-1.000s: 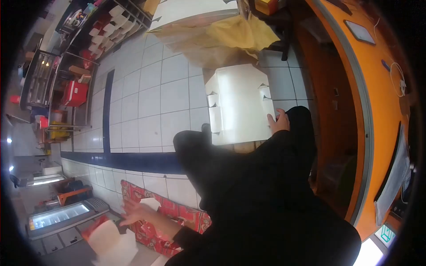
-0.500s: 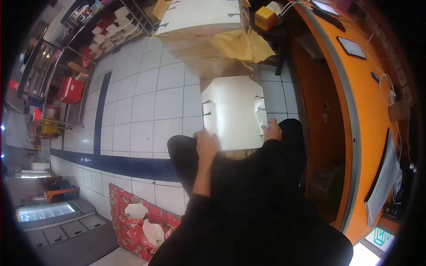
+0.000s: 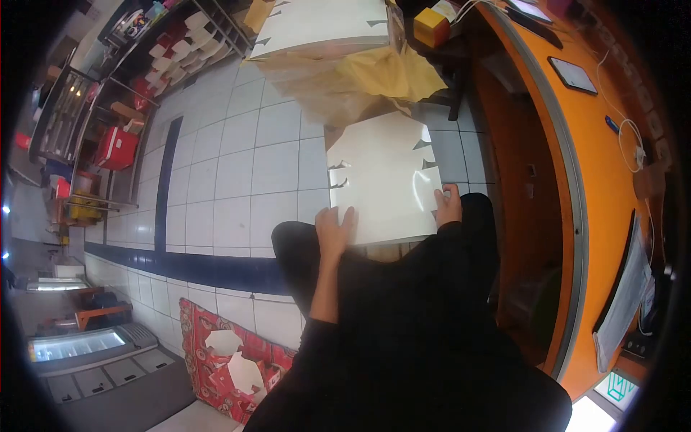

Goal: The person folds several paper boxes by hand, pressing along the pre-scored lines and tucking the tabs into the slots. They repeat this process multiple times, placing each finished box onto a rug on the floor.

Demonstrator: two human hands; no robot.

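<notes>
A white die-cut cardboard sheet [image 3: 381, 180] with slotted edges lies in front of my lap, its near edge close to my knees. My left hand [image 3: 335, 230] grips its near left corner, thumb on top. At the near right edge, my right hand [image 3: 448, 205] holds the same sheet with bent fingers. Past the far end of the sheet is crumpled brown and yellow wrapping paper [image 3: 392, 75]. Beyond the paper sits a stack of similar white sheets [image 3: 324, 25].
An orange counter [image 3: 536, 79] with a phone [image 3: 573, 75] and cables runs along the right. Left stand a metal rack, a red cooler [image 3: 116, 147] and stacked boxes [image 3: 188, 50]. Folded boxes lie on a red patterned cloth [image 3: 194, 338] at lower left. Tiled floor [image 3: 223, 165] spreads between.
The sheet now lies flatter and broader, its right side moved outward. My right hand has shifted slightly right and up with that edge; my left hand stays near the same corner.
</notes>
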